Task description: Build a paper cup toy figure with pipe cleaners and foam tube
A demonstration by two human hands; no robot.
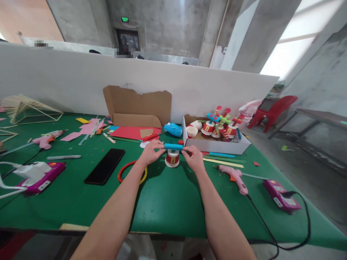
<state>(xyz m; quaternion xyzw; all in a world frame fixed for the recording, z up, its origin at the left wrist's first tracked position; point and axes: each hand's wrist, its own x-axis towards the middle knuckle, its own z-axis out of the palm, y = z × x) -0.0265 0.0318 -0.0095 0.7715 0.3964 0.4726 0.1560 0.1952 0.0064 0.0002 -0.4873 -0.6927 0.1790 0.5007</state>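
Observation:
A blue paper roll (pixel 174 146) lies level across the top of a red and white paper cup (pixel 172 159), which stands upside down on the green table (pixel 165 202). My left hand (pixel 151 152) pinches the roll's left end. At its right end, the fingers of my right hand (pixel 193 157) are closed on it too. A small red round piece (pixel 180 142) shows just behind the roll. Beside my left forearm lies a red and yellow ring (pixel 125 171), partly covered by the arm.
A white box (pixel 217 146) with decorated cups stands behind my right hand. Pink glue guns (pixel 235 176) (pixel 45 140), purple power strips (pixel 280 195) (pixel 45 177), a black phone (pixel 105 166), red paper (pixel 127 132), scissors (pixel 150 137) and cardboard (pixel 141 104) lie around.

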